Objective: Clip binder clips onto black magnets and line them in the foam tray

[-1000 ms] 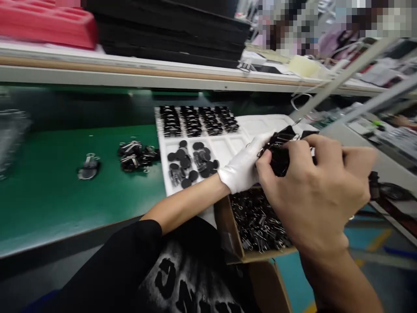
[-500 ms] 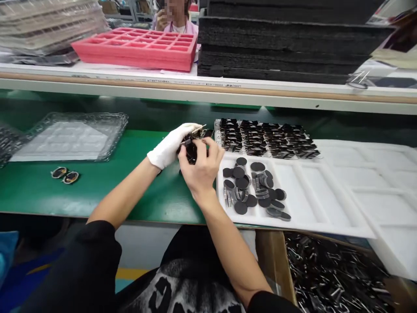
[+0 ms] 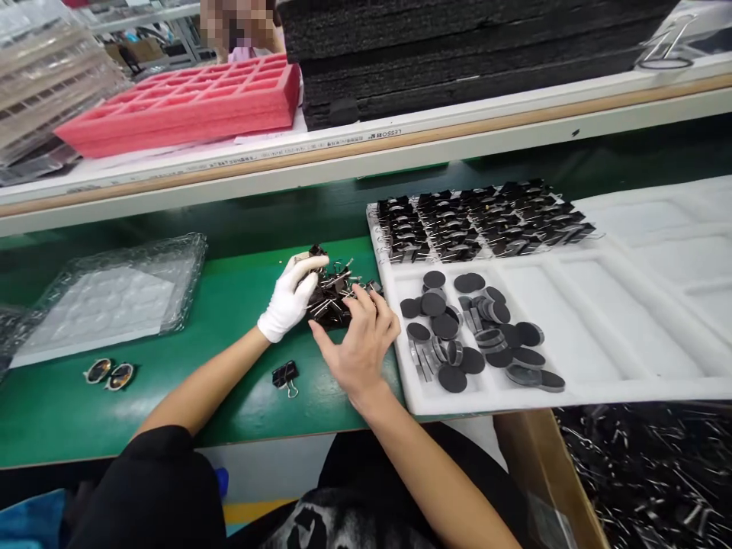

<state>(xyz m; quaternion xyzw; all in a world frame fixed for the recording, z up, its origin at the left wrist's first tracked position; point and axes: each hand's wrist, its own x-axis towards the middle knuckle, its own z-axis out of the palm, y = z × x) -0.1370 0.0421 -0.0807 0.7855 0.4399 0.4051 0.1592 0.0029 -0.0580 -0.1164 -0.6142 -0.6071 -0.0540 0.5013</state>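
Observation:
A heap of black binder clips (image 3: 330,299) with silver wire handles lies on the green tabletop between my two hands. My left hand (image 3: 290,300), in a white glove, curls at the heap's left side with a binder clip (image 3: 316,251) at its fingers; part of that grip is hidden. Bare, my right hand (image 3: 359,343) arches over the right side of the heap, its thumb and fingers spread and the fingertips close to the clips. A single binder clip (image 3: 284,375) lies apart, nearer the table's front edge.
On the right, a white foam tray (image 3: 572,320) carries rows of binder clips (image 3: 474,221) and loose black discs (image 3: 444,326). Two small round pieces (image 3: 110,374) and a clear plastic tray (image 3: 108,297) are at left. Below right stands a carton (image 3: 529,465) of clips. A shelf (image 3: 354,164) crosses above.
My hands have moved lower and a little apart, uncovering the heap of clips. The single clip in front is now in plain view. The camera view has tilted and shifted.

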